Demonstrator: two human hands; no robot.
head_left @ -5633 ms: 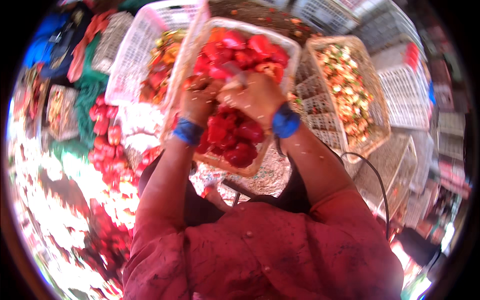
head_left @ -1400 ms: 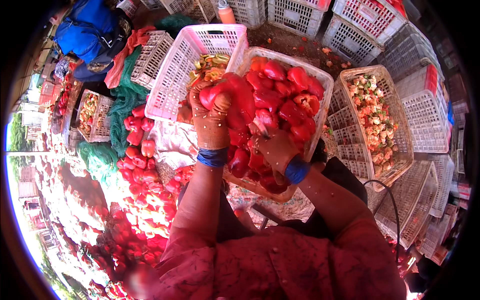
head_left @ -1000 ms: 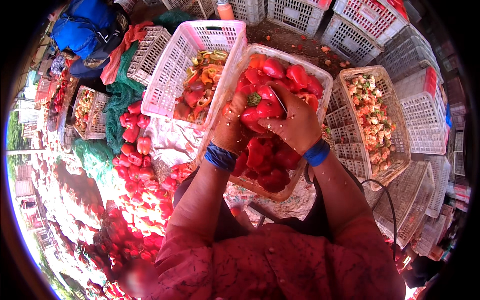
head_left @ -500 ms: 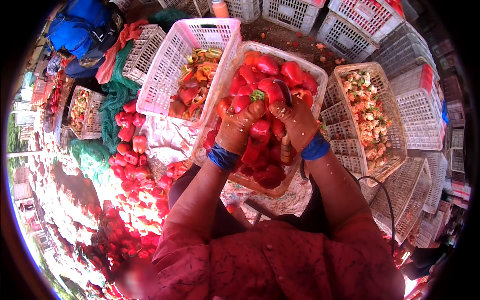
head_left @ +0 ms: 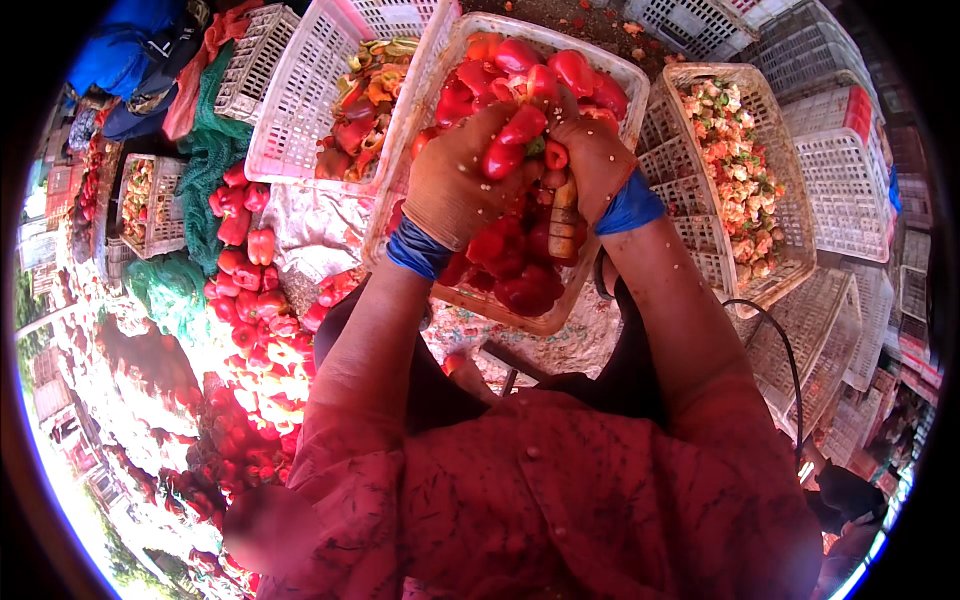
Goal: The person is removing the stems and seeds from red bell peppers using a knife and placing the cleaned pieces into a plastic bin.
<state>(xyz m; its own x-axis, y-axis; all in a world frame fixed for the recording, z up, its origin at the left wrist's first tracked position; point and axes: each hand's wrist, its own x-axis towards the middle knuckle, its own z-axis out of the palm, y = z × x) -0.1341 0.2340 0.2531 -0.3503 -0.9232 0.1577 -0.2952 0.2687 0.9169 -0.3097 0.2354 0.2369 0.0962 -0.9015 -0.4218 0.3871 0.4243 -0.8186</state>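
My left hand [head_left: 462, 182], in a brownish glove with a blue band at the wrist, is closed around a red bell pepper [head_left: 517, 138]. Seeds are scattered over the glove. My right hand [head_left: 598, 165], gloved alike, meets it over the crate and grips a knife by its pale wooden handle [head_left: 563, 222], which sticks out below the fingers; the blade is hidden now. A small cut end of red pepper [head_left: 555, 154] shows between the hands. Beneath them, a white plastic crate [head_left: 548, 322] holds many red peppers, some cut open.
On the left stands a pinkish-white crate [head_left: 268, 150] with pepper scraps. To the right, a crate [head_left: 800, 225] contains pale, seedy pepper cores. Whole red peppers [head_left: 262, 300] lie heaped at the left beside green netting [head_left: 205, 165]. A black cable [head_left: 790, 350] loops near my right arm.
Both hands have rolled round the pepper, and the dark blade seen earlier is out of sight. The crates sit higher in the picture as the view has shifted.
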